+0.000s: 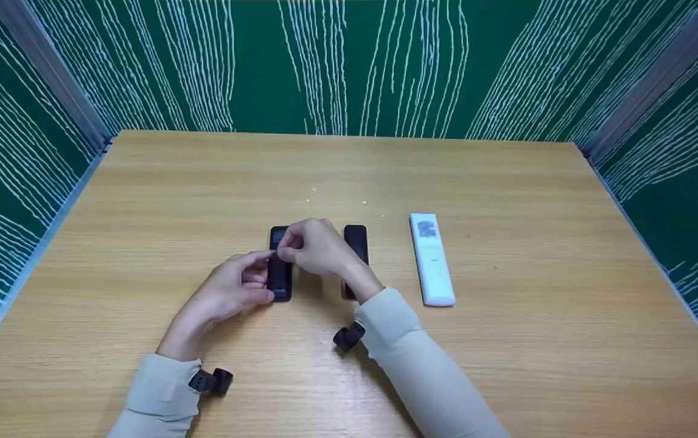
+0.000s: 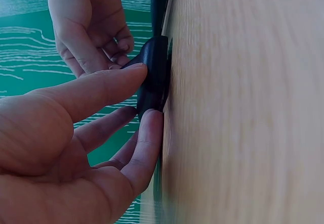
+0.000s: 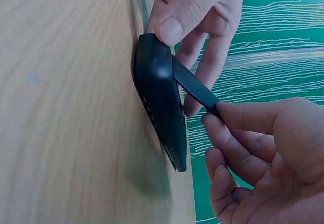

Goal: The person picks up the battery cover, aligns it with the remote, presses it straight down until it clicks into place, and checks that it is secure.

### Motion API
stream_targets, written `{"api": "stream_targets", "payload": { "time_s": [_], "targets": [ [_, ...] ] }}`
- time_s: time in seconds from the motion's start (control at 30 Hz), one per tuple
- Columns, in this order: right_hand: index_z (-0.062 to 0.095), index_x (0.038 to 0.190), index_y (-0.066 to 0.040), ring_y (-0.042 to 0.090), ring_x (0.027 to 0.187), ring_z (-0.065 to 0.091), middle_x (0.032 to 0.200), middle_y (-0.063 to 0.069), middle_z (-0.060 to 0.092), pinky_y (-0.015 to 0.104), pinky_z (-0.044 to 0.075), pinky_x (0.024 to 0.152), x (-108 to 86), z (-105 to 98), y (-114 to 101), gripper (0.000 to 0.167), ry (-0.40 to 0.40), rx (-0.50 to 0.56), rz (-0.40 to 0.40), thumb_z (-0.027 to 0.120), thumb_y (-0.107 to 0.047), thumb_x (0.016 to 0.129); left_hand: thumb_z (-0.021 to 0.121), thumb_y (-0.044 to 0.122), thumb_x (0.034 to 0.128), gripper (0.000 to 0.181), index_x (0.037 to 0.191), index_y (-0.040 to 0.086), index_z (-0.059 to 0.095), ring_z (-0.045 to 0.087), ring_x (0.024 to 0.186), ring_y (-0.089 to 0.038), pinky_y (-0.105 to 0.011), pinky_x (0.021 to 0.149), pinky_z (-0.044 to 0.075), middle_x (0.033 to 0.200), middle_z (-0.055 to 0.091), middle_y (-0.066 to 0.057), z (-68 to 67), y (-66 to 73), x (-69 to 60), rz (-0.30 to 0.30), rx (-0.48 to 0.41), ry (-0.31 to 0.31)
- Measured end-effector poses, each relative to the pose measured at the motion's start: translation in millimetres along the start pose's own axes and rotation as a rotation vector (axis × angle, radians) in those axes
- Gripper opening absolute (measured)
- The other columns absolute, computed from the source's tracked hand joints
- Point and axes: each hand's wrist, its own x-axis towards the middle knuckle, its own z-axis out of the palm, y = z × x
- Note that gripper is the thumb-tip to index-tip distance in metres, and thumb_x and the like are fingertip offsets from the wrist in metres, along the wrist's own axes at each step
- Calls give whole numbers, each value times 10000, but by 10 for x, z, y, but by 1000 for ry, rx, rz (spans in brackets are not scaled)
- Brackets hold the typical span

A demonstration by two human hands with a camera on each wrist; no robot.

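Note:
A black remote control (image 1: pixel 279 281) lies on the table, its long side running away from me. My left hand (image 1: pixel 221 291) holds it from the left, the thumb at its near end and the fingers along its side. Above the remote, my right hand (image 1: pixel 322 248) pinches the end of a thin black battery cover (image 3: pixel 195 86) between thumb and index finger. In the right wrist view this cover slants up from the remote's body (image 3: pixel 158 95), its other end still against it. The cavity under the cover is hidden.
Just right of the right hand lies a second slim black remote-like object (image 1: pixel 356 238), partly behind the wrist. Farther right is a white remote (image 1: pixel 432 260) with a printed label. Small white specks dot the wooden table (image 1: pixel 525 304). Green panels (image 1: pixel 263 67) stand around the back and sides.

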Motion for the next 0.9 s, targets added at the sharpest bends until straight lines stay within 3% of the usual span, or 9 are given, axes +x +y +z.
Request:
{"api": "stream_targets", "payload": {
  "time_s": [0.2,0.5,0.9],
  "targets": [
    [784,915,-129,97,690,542,821,-41,708,250,420,628,-2,6,3,85,1,2,-10,764,-170,986,771,-78,882,771,1586,46,483,607,1245,-365,-454,1073,515,1492,524,-247,-1,2,-9,15,7,0],
    [782,909,-139,101,698,549,826,-41,704,251,426,636,2,18,0,90,-6,2,1,765,-180,987,768,-76,887,768,1588,64,486,592,1244,-355,-444,1079,509,1492,509,-239,-1,1,-3,-8,14,5],
    [780,911,-139,106,703,565,839,-33,712,253,438,639,7,28,19,88,-7,12,6,759,-171,989,769,-86,871,796,1595,40,463,601,1250,-367,-435,1064,534,1494,502,-259,3,2,-11,10,4,0]
  ]
}}
